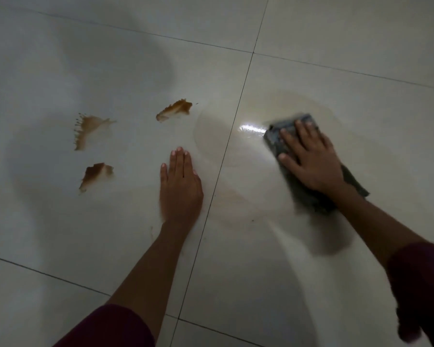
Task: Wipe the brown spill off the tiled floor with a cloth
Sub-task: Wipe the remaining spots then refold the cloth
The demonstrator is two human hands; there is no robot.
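Observation:
Three brown spill patches lie on the pale tiled floor [60, 246]: one at centre [175, 110], one at far left [88, 128], one below it [95, 174]. My right hand [311, 159] presses flat on a dark grey cloth [278, 139] on the right tile, fingers spread over it. A faint wet smear [236, 136] surrounds the cloth and reaches across the grout line. My left hand [179, 186] rests palm-down on the floor with fingers together, right of the brown patches, holding nothing.
Dark grout lines [226, 156] divide the large glossy tiles. A bright light glare [249, 128] reflects off the wet floor just left of the cloth. Dark maroon sleeves [421, 284] cover both upper forearms.

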